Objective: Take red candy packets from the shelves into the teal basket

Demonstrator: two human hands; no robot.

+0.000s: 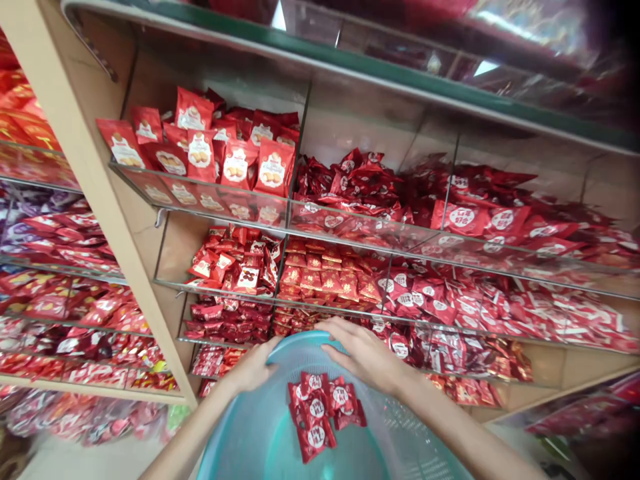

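Both hands are on the far rim of a teal plastic basket (240,427), which is low in the middle of the view. My left hand (256,365) grips the rim on the left, its thumb inside. On the right, my right hand (363,353) is wrapped over the same rim, with its thumb reaching inward. Several small red packets (315,413) with round white labels lie in a small pile inside the basket, touched by neither hand.
Ahead stand glass-fronted shelves (415,243) full of red wrapped sweets. Red packets with cookie pictures (200,150) fill the upper left compartment. A wooden upright (107,200) divides off more shelves at left. Bagged goods (85,417) lie low at left.
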